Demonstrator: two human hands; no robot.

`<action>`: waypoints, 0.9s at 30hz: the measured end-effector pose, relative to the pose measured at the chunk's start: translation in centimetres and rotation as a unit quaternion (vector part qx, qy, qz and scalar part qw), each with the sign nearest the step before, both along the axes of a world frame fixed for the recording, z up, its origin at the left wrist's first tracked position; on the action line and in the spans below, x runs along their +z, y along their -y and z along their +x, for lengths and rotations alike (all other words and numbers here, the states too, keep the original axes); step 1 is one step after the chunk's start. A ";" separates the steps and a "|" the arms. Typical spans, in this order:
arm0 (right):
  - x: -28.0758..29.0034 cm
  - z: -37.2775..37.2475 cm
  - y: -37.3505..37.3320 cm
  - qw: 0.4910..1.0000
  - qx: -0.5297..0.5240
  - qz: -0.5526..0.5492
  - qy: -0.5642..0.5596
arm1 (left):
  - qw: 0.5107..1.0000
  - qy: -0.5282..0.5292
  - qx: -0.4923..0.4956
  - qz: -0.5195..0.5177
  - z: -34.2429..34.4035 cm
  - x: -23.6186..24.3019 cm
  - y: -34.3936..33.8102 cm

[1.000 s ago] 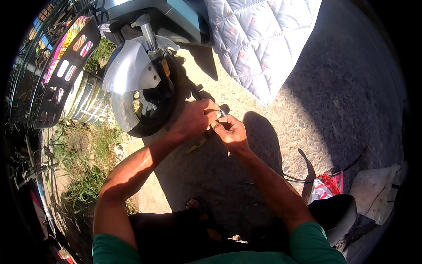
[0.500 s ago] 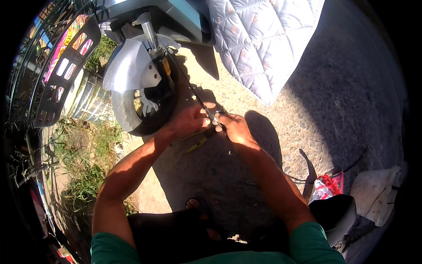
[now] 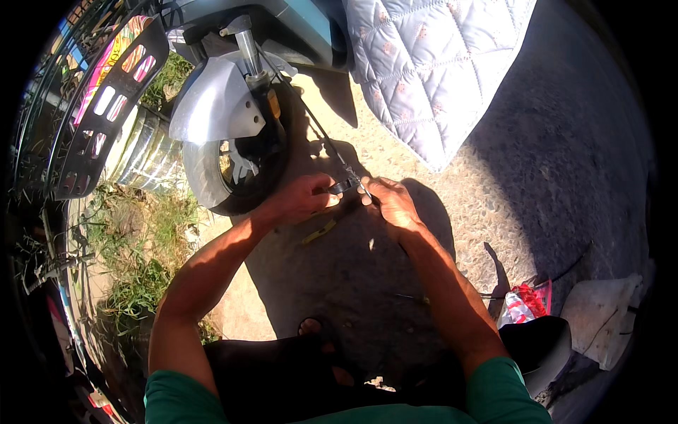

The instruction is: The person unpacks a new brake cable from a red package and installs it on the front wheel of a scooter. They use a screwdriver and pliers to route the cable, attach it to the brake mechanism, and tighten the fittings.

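Note:
A black cable [image 3: 308,113] runs down from the scooter's front fork to a small metal fitting [image 3: 349,172] at its end. My left hand [image 3: 308,198] is closed, pinching a dark, curved metal piece [image 3: 342,186] beside the fitting. Just to the right, my right hand [image 3: 390,200] has its thumb and fingers closed on a thin metal rod-like end [image 3: 365,189] below the fitting. How these small parts join is too small to tell. The front wheel [image 3: 206,175], under a silver mudguard [image 3: 212,106], stands left of the cable.
A yellow-handled tool [image 3: 320,232] lies on the shaded ground below my left hand. A white quilted cover [image 3: 431,71] hangs at the upper right. A dark slotted rack [image 3: 113,106] and grass [image 3: 145,283] are at left. A whitish container [image 3: 600,318] sits at lower right.
My hands have moved slightly apart, the right one a little to the right. The dark curved metal piece and the cable's end fitting now show more clearly between them. The view has shifted slightly.

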State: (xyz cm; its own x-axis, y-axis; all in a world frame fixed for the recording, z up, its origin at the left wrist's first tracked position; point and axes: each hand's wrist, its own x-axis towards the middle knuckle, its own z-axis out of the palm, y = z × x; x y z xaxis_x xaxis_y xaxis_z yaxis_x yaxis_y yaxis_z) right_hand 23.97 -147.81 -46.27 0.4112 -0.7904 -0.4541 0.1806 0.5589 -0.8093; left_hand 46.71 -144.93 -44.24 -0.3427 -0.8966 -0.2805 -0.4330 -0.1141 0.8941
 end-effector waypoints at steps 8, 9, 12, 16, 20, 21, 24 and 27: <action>-2.6 0.9 -0.4 0.992 -0.036 -0.119 0.024 | 0.995 -0.039 0.084 0.021 -1.3 3.3 -1.1; -2.6 1.2 -0.7 0.988 -0.049 -0.142 0.037 | 0.996 -0.039 0.082 0.015 -1.6 3.8 -1.1; -2.1 1.7 -1.0 0.987 -0.033 -0.154 0.011 | 0.995 -0.057 0.079 0.004 -2.7 5.1 -0.8; -3.5 1.8 -1.3 0.982 -0.025 -0.189 0.003 | 0.995 -0.028 0.096 -0.005 -4.5 5.5 0.6; -2.7 1.8 -1.5 0.978 -0.024 -0.206 -0.016 | 0.992 0.087 0.080 -0.051 -4.4 5.7 2.2; -2.1 1.8 -1.6 0.978 -0.024 -0.206 -0.024 | 0.989 0.095 0.071 -0.084 -4.4 5.5 2.3; 0.0 1.8 -1.3 0.980 0.025 -0.186 -0.059 | 0.981 0.125 0.057 -0.139 -4.0 4.9 2.5; -1.2 1.6 -1.1 0.968 -0.020 -0.236 -0.086 | 0.980 0.137 0.072 -0.129 -4.4 5.2 2.9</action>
